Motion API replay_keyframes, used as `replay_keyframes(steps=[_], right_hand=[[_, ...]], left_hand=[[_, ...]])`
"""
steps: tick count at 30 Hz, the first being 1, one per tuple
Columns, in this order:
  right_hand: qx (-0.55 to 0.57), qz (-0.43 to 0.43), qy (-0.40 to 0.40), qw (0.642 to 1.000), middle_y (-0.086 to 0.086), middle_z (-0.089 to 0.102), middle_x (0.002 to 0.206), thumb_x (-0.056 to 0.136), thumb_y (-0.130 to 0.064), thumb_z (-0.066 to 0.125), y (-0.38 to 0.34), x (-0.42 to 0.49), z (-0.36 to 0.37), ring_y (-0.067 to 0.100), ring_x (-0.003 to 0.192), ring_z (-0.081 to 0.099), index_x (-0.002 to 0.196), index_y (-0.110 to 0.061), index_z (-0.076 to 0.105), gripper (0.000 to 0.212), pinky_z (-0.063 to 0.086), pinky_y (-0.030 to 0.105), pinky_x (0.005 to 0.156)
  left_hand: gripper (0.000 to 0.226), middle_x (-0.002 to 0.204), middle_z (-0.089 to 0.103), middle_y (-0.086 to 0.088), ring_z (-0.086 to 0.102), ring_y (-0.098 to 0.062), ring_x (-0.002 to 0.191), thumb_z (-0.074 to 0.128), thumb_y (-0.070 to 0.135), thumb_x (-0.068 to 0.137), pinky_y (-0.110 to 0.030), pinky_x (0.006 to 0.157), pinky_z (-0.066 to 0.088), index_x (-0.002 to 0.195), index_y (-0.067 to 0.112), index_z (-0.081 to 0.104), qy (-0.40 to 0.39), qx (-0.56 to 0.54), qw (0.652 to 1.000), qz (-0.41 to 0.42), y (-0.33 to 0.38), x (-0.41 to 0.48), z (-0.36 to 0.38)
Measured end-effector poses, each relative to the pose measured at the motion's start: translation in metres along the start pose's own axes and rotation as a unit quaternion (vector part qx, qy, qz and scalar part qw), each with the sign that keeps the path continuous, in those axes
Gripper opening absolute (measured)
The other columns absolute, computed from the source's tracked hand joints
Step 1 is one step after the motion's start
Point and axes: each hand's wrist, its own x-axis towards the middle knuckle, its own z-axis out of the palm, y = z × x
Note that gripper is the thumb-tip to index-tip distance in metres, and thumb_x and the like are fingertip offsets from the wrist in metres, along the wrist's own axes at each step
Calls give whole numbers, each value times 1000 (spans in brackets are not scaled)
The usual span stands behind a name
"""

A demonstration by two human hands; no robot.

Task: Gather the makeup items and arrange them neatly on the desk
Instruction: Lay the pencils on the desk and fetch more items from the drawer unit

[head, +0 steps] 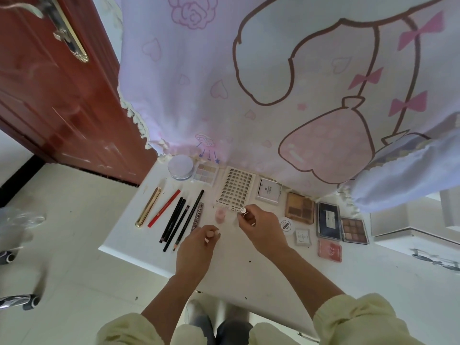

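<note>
Both hands curled: left hand [196, 245] around a pink tube [209, 234], right hand [261, 226] pinching a round-capped item [243, 210].

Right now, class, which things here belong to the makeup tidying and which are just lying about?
Belong: pencils, gold tube, lash tray, brown palette, powder jar, pink tube in left hand, capped tube in right hand.
Lying about: door, cartoon cloth, plastic bag.

Pale yellow fleecy sleeves [348, 317] with gathered cuffs, grey trousers [232, 329].
</note>
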Motion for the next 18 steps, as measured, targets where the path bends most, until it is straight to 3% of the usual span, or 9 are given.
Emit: replay_keyframes(steps=[4,12,18], right_hand=[[-59,2,-25,998,-6,67,86,91,-40,55,-2,3,0,14,79,61,103,-23,61,22,52,35,75],[-133,7,-35,991,-3,60,82,89,-35,50,-15,14,-5,18,75,56,90,-17,55,18,49,37,70],[-149,7,-56,987,-1,62,89,91,-34,50,-19,15,-5,20,80,56,97,-17,56,18,47,35,71]], left_hand=[[14,92,63,12,58,-5,77,52,39,96,-20,69,47,99,32,63,-19,33,999,8,1,8,2],[15,79,62,8,58,-8,71,53,38,94,-21,62,46,90,26,61,-59,29,998,-17,11,23,-2],[18,75,62,8,59,-9,70,55,37,93,-19,58,42,85,22,61,-69,26,996,-39,12,28,-2]])
